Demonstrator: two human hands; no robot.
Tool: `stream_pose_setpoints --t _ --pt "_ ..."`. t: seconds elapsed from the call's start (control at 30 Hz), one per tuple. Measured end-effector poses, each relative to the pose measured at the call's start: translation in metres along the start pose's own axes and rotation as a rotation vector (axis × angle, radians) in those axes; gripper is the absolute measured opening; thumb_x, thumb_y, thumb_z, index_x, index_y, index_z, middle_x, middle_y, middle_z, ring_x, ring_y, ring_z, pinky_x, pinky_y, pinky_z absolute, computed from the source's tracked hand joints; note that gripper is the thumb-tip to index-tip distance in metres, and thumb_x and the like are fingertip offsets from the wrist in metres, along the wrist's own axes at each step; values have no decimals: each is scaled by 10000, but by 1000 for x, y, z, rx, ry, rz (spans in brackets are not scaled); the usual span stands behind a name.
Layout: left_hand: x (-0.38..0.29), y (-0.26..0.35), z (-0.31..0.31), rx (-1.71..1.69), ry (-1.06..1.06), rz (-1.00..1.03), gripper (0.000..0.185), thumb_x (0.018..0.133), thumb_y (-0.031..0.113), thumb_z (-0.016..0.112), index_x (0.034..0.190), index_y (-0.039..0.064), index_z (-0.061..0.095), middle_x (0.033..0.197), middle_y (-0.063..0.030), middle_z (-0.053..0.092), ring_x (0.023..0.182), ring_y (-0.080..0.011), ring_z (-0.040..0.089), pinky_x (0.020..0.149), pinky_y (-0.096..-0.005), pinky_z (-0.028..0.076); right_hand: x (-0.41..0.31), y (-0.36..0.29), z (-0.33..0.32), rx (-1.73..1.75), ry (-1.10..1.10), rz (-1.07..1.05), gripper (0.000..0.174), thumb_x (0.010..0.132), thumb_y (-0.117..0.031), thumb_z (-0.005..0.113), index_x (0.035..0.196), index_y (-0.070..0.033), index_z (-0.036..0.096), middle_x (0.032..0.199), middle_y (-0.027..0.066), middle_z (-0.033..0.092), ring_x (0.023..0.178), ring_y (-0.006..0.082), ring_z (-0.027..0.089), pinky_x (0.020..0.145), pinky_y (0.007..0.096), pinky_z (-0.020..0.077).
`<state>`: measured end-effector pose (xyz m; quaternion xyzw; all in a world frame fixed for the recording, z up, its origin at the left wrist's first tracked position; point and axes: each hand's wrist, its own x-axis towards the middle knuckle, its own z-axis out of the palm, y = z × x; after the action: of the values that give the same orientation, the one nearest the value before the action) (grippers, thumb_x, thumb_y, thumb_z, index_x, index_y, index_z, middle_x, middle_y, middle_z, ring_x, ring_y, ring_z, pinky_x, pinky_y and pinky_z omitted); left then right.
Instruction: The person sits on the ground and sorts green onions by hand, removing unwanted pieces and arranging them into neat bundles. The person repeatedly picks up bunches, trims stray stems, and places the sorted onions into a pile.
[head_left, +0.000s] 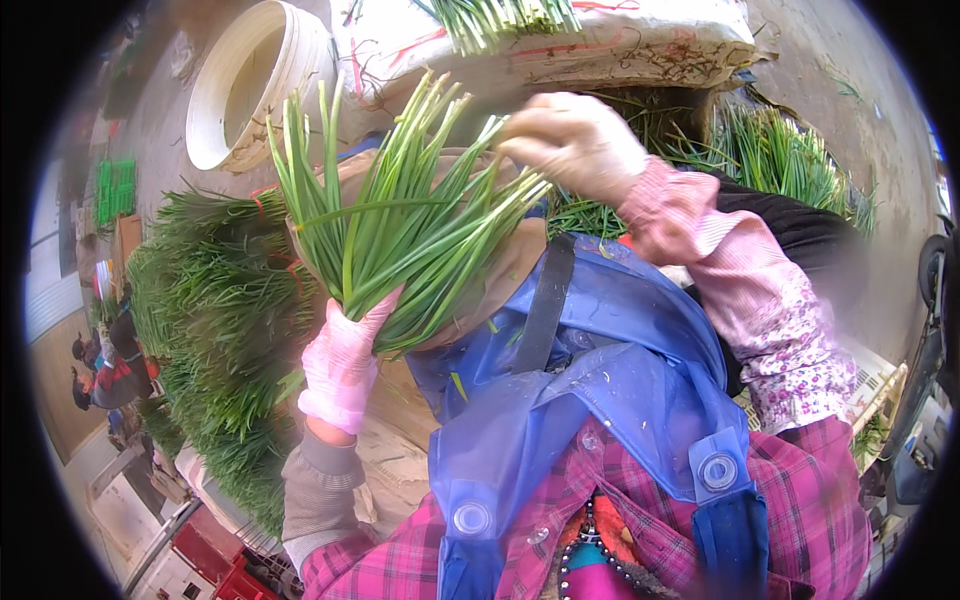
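Observation:
My left hand, in a thin pinkish glove, grips a fanned bunch of long green leaves, seemingly garlic chives, by the leafy end. Their pale cut ends point up and to the right, over a brown cloth on my lap. At those pale ends is my right hand, gloved and blurred by motion. Its fingers are bent close together beside the stalks; whether they pinch one is not clear. A blue plastic apron covers my front, with bits of leaf stuck to it.
Tied bunches of chives are piled at left. A white bucket lies tilted at upper left. Ahead, more stalks rest on a white sack-covered bundle. Loose chives lie at right. People are at far left.

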<state>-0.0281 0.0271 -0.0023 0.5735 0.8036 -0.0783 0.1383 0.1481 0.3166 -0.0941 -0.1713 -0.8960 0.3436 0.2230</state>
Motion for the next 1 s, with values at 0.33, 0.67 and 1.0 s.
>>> stream_pose_setpoints --t 0.33,0.67,1.0 --pt "0 5 -2 -27 60 41 819 699 -30 620 1359 413 420 1284 -141 487 969 -357 616 724 -405 532 37 -65 44 -425 -9 -209 325 755 -344 674 917 -67 625 967 88 575 956 250 544 815 390 419" --pt "0 10 -6 -26 -8 -17 776 668 -92 578 1334 298 495 1341 -131 486 1114 -332 568 852 -358 508 35 -65 68 -252 -112 169 263 772 -246 618 951 -56 586 942 115 589 924 268 579 821 382 432" --pt "3 11 -5 11 -25 -45 830 643 -121 548 1330 341 489 1288 -135 515 1010 -344 611 777 -383 526 37 -16 61 235 -60 645 278 859 -299 543 918 -68 686 793 92 682 713 225 659 710 355 521"
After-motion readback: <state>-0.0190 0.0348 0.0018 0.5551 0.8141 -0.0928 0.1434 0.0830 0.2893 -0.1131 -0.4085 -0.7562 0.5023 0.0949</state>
